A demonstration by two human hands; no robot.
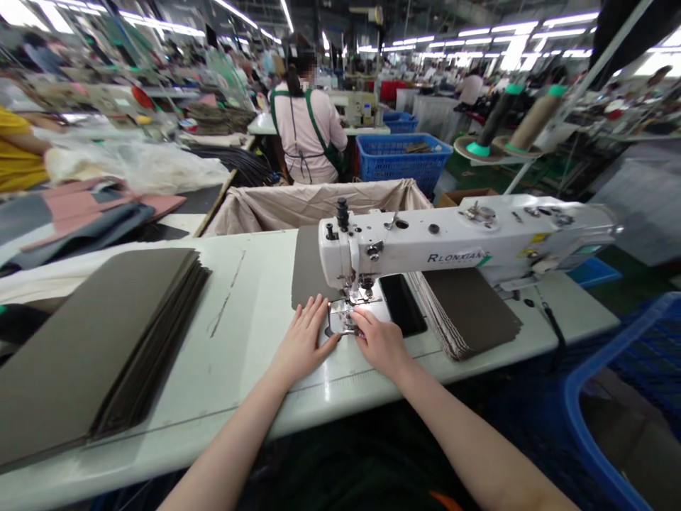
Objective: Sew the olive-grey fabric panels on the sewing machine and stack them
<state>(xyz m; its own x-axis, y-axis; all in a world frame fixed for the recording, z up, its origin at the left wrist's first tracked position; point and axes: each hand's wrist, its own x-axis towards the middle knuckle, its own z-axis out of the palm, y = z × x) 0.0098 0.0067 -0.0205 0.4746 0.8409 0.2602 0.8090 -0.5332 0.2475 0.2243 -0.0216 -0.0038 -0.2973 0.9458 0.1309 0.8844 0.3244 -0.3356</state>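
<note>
My left hand point(304, 342) lies flat on the sewing table with its fingers spread, beside the metal needle plate point(338, 321). Its fingertips reach the near edge of a dark grey-brown panel point(308, 266), which lies partly behind the machine head. My right hand point(381, 343) is at the plate's right side, fingers curled close together just in front of the presser foot. Whatever is between those fingertips is too small to make out. Over both hands stands a white sewing machine point(409, 238). A black phone point(403, 305) lies right of the plate.
A tall stack of grey-brown panels point(101, 319) fills the table's left side. Another stack point(473, 309) lies under the machine arm. Beyond the table are a cloth-lined bin point(319, 202), a blue basket point(401, 163) and a seated person point(306, 131). A blue crate point(577, 390) stands lower right.
</note>
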